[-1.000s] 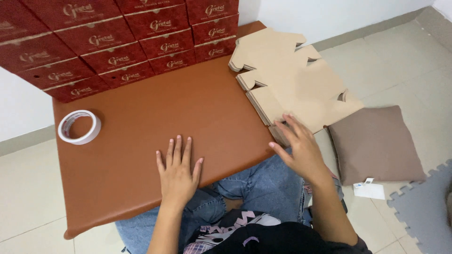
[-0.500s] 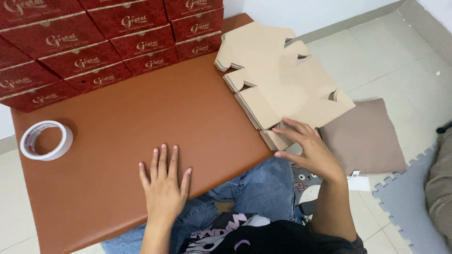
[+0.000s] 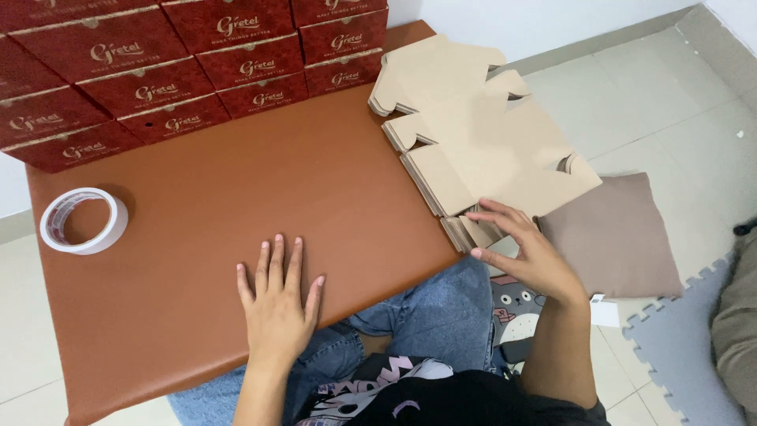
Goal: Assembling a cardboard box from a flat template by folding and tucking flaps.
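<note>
A: What do the flat cardboard blanks (image 3: pixel 481 146) look like?

B: They are a stack of pale tan die-cut sheets, unfolded, with flaps and small curved slots along the edges. The stack is fanned out, so its layered edges show along the left side. It lies on the right end of the table (image 3: pixel 236 205), running from far to near, and its near right part hangs over the table's edge.

A: And the right hand (image 3: pixel 524 252)?

B: It rests at the near corner of the stack. Its fingers (image 3: pixel 505 211) are spread and slightly curled, the tips touching the top sheet and the layered edge there. Whether they pinch a sheet cannot be told.

A: The left hand (image 3: pixel 276 304)?

B: It lies flat, palm down, on the brown table near its near edge, fingers (image 3: pixel 276 260) straight and only a little apart, holding nothing.

A: What else is around?

B: A roll of tape (image 3: pixel 83 221) sits on the left. Dark red boxes (image 3: pixel 158 63) stand in rows along the far side. A grey-brown cushion (image 3: pixel 615 237) lies on the floor to the right.
</note>
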